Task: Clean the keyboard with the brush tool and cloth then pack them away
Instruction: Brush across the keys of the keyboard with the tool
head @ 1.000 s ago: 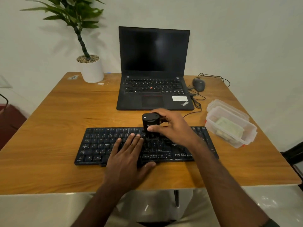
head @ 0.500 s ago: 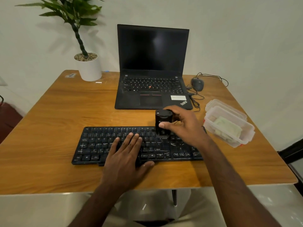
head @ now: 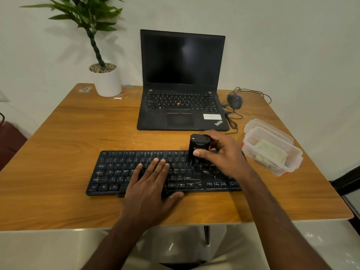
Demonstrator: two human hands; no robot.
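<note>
Brushing keyboard | your right hand grips brush tool; left hand flat, steadying | cloth wipe, packing remain

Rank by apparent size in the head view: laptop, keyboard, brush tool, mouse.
1. laptop
2. keyboard, partly covered by both hands
3. brush tool, nearer the camera than the mouse
4. mouse

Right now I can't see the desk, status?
Left hand flat on keyboard. Right hand grips brush tool over right-side keys. Nothing in the way.
</note>
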